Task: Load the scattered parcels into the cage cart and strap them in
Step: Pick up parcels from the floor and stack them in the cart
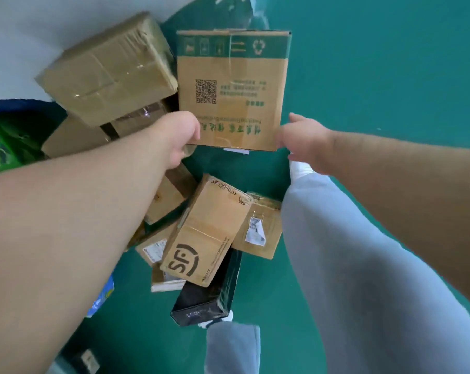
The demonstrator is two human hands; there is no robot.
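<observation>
**Head view.** A green-banded box (pixel 232 87) sits at 12 o'clock from the frame centre, between the two hands. Its brown face carries a QR code and green print, and the green band runs along the far edge. Whether it rests on the floor (pixel 390 76) or is raised off it cannot be told.

The left hand (pixel 179 139), at 10 o'clock, grips the box's near left corner, with the thumb on the top face and the fingers curled out of sight beneath. The right hand (pixel 306 143), at 2 o'clock, touches the near right corner with the thumb raised. Motion blur hides whether its fingers curl round the edge.

A taped box (pixel 107 68), between 10 and 11 o'clock, lies tilted on top of other brown boxes. Its right side is just beside the green-banded box.

At 7 o'clock an SF Express box (pixel 204 233) lies across a black box (pixel 209 295), which is at 6 o'clock. It also overlaps the left edge of a small box with a torn label (pixel 260 228) at 5 o'clock. A further brown box (pixel 169 195) lies partly hidden under the left forearm.

A grey trouser leg (pixel 363 265) runs from 4 o'clock up to a white shoe (pixel 300 168), just below the right hand. A green packet (pixel 1 136) lies at the 9 o'clock edge.
</observation>
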